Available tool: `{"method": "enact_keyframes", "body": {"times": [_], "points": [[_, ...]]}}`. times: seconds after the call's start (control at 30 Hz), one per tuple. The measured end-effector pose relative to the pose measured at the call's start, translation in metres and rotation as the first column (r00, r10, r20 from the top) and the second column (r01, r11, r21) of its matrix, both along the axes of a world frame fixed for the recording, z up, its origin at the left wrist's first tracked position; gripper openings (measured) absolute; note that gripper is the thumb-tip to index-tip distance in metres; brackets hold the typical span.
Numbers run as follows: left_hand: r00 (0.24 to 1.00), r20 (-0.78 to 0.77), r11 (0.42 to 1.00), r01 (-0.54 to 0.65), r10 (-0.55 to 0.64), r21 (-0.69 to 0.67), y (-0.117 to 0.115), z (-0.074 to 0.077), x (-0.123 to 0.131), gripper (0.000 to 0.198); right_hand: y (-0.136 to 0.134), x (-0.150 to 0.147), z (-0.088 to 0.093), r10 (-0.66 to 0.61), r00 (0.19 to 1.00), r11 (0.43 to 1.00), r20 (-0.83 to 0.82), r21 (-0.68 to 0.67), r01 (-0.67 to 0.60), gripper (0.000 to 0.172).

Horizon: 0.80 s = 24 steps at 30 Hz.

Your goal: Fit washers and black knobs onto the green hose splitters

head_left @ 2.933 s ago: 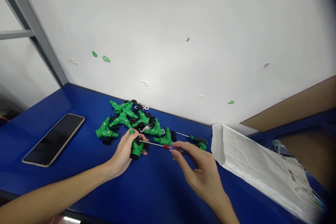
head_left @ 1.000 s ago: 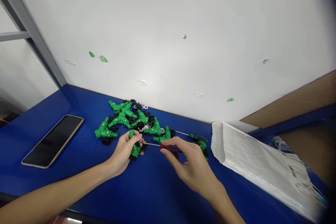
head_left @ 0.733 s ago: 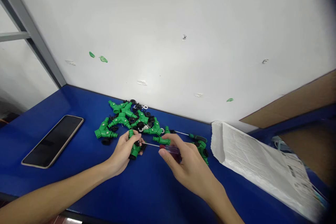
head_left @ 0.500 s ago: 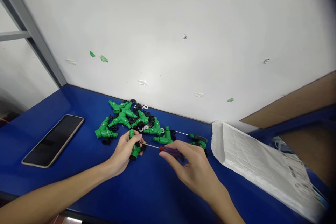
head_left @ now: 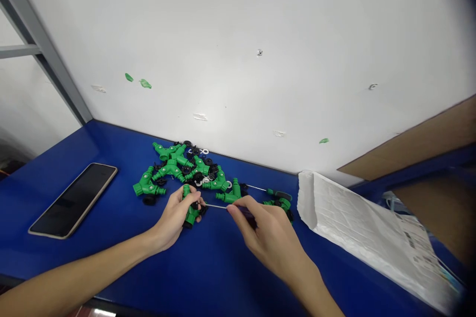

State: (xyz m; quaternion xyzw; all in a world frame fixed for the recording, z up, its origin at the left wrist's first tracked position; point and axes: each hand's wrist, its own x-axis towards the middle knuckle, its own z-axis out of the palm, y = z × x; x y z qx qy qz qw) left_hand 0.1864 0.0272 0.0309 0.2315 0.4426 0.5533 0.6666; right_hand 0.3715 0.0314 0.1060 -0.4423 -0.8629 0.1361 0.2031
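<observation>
My left hand (head_left: 174,219) is closed round a green plastic Y-shaped hose fitting (head_left: 190,210) that rests on the blue table (head_left: 111,237). My right hand (head_left: 266,237) pinches the handle of a thin screwdriver (head_left: 215,206). Its metal shaft points left, and its tip meets the fitting at my left fingertips. The handle is mostly hidden under my right fingers. Just behind my hands lies a pile of the same green fittings (head_left: 174,168), mixed with small black and white rings (head_left: 203,151).
A dark phone (head_left: 72,199) lies face up at the left. A second screwdriver with a green and black handle (head_left: 277,193) lies behind my right hand. A white woven bag (head_left: 368,237) lies at the right, with cardboard (head_left: 416,143) beyond it. A white wall rises directly behind the table.
My right hand has turned and shifted slightly on the screwdriver handle, so the red handle is now covered by my fingers. My left hand keeps hold of the fitting in the same spot.
</observation>
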Motion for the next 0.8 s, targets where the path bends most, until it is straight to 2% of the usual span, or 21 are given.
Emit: {"method": "enact_keyframes", "body": {"times": [0.07, 0.17, 0.23, 0.33, 0.4, 0.53, 0.63, 0.67, 0.73, 0.8], "points": [[1.000, 0.001, 1.000, -0.009, 0.009, -0.017, 0.000, 0.000, 0.000, 0.022, 0.000, 0.000, 0.003, -0.007, 0.999, 0.999, 0.054, -0.034, 0.009, 0.021], [1.000, 0.017, 1.000, -0.010, 0.011, -0.028, 0.000, 0.000, 0.000, 0.022, 0.000, 0.003, 0.005, 0.068, 0.997, 0.991, -0.021, -0.110, -0.070, 0.017], [1.000, 0.025, 1.000, -0.005, 0.006, -0.031, 0.001, 0.001, -0.001, 0.022, 0.001, 0.006, 0.003, 0.129, 0.988, 0.989, -0.084, -0.063, -0.134, 0.013], [1.000, 0.003, 1.000, -0.009, 0.010, -0.022, 0.000, 0.003, 0.000, 0.023, 0.002, 0.005, -0.004, 0.209, 0.973, 0.976, -0.101, 0.083, -0.202, 0.013], [0.999, -0.027, 1.000, -0.022, 0.021, -0.009, -0.001, 0.003, 0.000, 0.024, 0.001, 0.002, -0.008, 0.190, 0.978, 0.978, -0.083, 0.106, -0.181, 0.012], [0.999, -0.026, 0.999, -0.037, 0.037, -0.010, -0.001, 0.002, 0.000, 0.024, -0.003, -0.003, -0.010, 0.041, 0.999, 0.999, 0.012, 0.003, -0.041, 0.029], [0.998, -0.020, 0.999, -0.052, 0.052, -0.008, 0.000, 0.003, -0.001, 0.024, -0.004, -0.002, -0.005, 0.042, 0.999, 0.997, 0.030, -0.064, -0.040, 0.015], [0.998, -0.027, 0.999, -0.052, 0.052, -0.004, 0.000, 0.004, -0.001, 0.024, -0.004, 0.000, -0.004, 0.064, 0.998, 0.996, 0.021, -0.064, -0.063, 0.016], [0.998, -0.048, 0.999, -0.038, 0.037, -0.006, 0.000, 0.005, -0.001, 0.024, -0.002, 0.001, -0.002, 0.129, 0.991, 0.992, 0.020, -0.001, -0.129, 0.013], [0.998, -0.067, 1.000, -0.020, 0.019, -0.013, -0.001, 0.005, -0.001, 0.024, -0.001, 0.001, -0.002, 0.183, 0.981, 0.974, 0.066, 0.121, -0.190, 0.014]]}}
